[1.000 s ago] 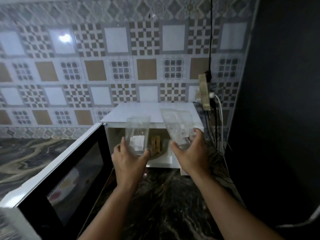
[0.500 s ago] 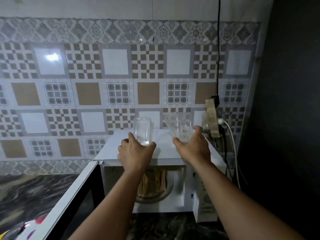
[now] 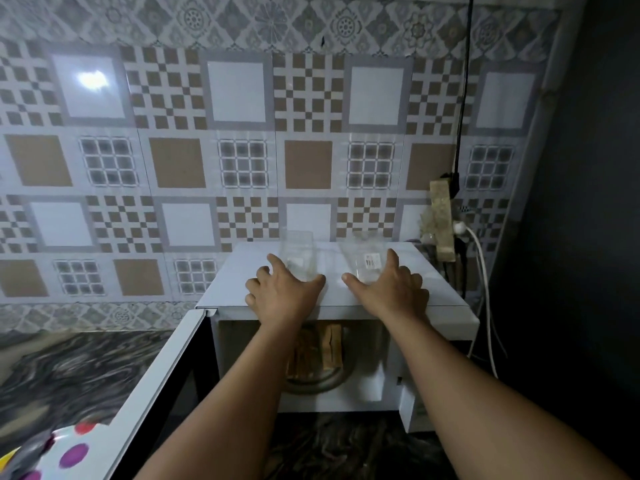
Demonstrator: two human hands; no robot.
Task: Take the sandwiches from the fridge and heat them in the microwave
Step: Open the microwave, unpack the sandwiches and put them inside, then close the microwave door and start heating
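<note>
Both hands are setting clear plastic containers on the microwave's (image 3: 346, 289) top. The left hand (image 3: 282, 292) has fingers spread round the base of the left container (image 3: 299, 254), thumb on its right side; the right hand (image 3: 389, 289) has fingers spread round the right container (image 3: 363, 258), the one with a barcode sticker. Whether each is still gripped or just released, cannot tell.

To do it well: seat both flat, back from the front edge, then let go and shut the door (image 3: 156, 386), which hangs open at left.

The sandwiches (image 3: 325, 348) stand on the turntable plate (image 3: 318, 382) inside the open cavity.

The microwave sits on a dark marbled worktop (image 3: 69, 368), near its right end. Patterned tile wall (image 3: 242, 133) behind; power strip (image 3: 441, 220) and cables at right; dark wall far right.
</note>
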